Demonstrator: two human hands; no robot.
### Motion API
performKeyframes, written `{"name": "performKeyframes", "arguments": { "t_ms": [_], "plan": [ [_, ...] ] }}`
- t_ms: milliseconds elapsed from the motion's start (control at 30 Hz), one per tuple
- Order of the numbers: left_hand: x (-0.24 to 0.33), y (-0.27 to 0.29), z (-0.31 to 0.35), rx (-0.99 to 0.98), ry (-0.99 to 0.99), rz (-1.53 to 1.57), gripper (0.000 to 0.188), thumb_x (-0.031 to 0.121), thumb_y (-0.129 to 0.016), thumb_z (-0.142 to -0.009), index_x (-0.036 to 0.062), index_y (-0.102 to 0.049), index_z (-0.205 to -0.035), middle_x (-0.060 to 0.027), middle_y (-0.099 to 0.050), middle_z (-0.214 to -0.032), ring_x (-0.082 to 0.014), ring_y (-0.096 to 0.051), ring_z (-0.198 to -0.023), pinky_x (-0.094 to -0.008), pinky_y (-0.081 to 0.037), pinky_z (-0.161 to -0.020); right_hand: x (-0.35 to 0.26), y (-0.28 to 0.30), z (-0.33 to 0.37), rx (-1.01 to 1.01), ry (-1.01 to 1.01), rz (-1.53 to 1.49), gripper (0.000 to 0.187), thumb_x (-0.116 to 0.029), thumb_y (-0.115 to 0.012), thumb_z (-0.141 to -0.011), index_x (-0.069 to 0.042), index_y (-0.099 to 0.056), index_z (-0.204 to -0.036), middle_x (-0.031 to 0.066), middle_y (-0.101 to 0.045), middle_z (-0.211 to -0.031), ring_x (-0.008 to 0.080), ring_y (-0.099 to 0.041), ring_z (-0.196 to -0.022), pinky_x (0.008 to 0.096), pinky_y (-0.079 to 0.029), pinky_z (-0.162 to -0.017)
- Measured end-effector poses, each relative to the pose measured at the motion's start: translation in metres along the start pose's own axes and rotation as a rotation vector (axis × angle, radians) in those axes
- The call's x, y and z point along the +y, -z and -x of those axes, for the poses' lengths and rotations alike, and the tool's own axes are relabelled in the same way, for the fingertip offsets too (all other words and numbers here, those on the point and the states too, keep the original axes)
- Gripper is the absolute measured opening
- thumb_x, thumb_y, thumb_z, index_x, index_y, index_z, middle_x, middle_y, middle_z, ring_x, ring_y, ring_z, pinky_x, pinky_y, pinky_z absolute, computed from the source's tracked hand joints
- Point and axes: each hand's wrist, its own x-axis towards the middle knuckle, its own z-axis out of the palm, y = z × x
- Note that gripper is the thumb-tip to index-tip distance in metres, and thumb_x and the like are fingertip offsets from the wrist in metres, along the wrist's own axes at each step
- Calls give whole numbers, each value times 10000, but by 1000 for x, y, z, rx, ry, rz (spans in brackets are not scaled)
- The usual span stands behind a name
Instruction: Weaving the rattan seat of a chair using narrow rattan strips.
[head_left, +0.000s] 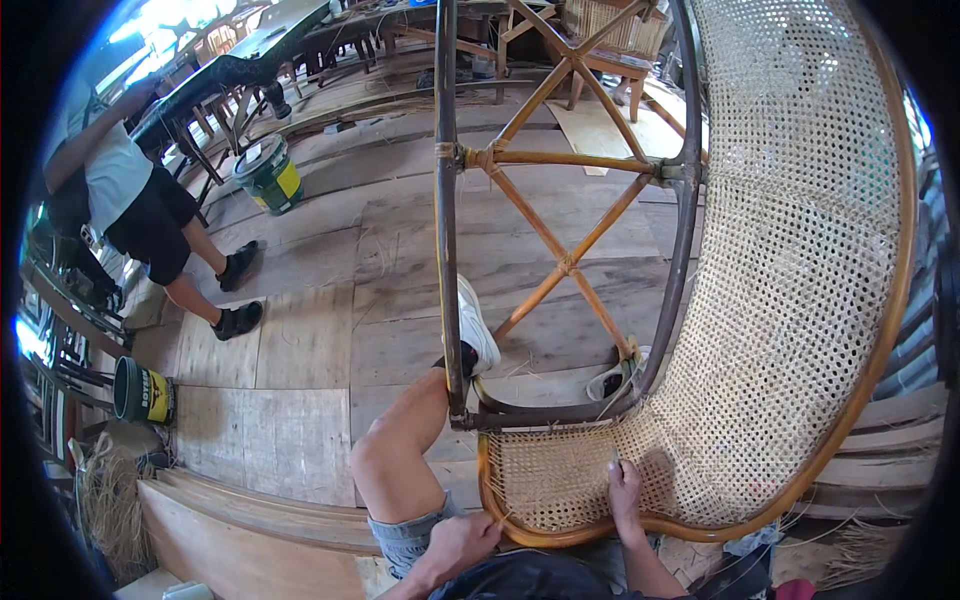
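Weave (790, 250): runs down the R side and curves across the near end, approx. at lap level. Open mesh; in my judgement one hard pull cd. snap a strand and distort adj. holes.

Frame (687, 250): X-braced, dark poles, L of the weave. Support n/c from my remote view; if it tips or slides, weave shifts under the hands mid-work.

Rim (560, 539): bounds the weave's outer edge. Smooth-looking, so a poor hold there may slip.

Shoe (478, 325): just beyond the frame's L pole; pinch risk if the frame drops.

L hand (464, 543): fingers curled, at the rim's near L corner. Whether it grips rim or strand, I can't tell.

R hand (626, 495): pinching a thin tip (615, 456) over the weave, type n/c. Slip risk: tip jabs or snags the mesh.
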Motion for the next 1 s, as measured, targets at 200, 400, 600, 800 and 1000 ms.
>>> {"name": "performKeyframes", "arguments": {
  "t_ms": [200,400,600,800,1000],
  "plan": [
    [34,51,25,-233,136,682,239,234,-515,-889,4,-582,-895,-70,-588,-784,-159,-563,-767,-287,-444,-724,-64,10,15,-231,-170,-543,177,-155,-492,-889,-3,-571,-932,65,-554,-747,170,-539,-655,269,-442,-617],
    [36,-20,-50,203,-40,888,339,277,-429,-942,-23,-535,-1059,-117,-574,-918,-163,-535,-869,-286,-420,-821,-141,-18,44,-566,135,-543,209,21,-595,-812,-19,-582,-1016,57,-611,-873,149,-584,-748,277,-483,-728],
    [-10,-3,-74,427,127,1303,276,255,-402,-959,31,-559,-926,-40,-561,-736,-110,-520,-600,-256,-414,-520,-65,-41,-14,-524,415,96,249,-99,-581,-805,-100,-586,-1054,82,-598,-1033,237,-569,-959,342,-456,-858],
    [-33,23,-87,453,260,1366,236,271,-460,-932,49,-510,-997,17,-407,-645,-80,-391,-466,-226,-357,-396,-29,-75,-21,-609,611,352,262,-128,-556,-761,-112,-615,-1016,95,-560,-1131,271,-491,-1099,376,-417,-889],
    [-32,8,-96,452,272,1374,210,238,-423,-947,66,-514,-1025,22,-412,-630,-62,-397,-477,-209,-333,-378,4,-95,-31,-598,116,-5,212,-168,-538,-822,-90,-616,-1003,133,-616,-969,302,-568,-951,345,-447,-813]
  ]
}}
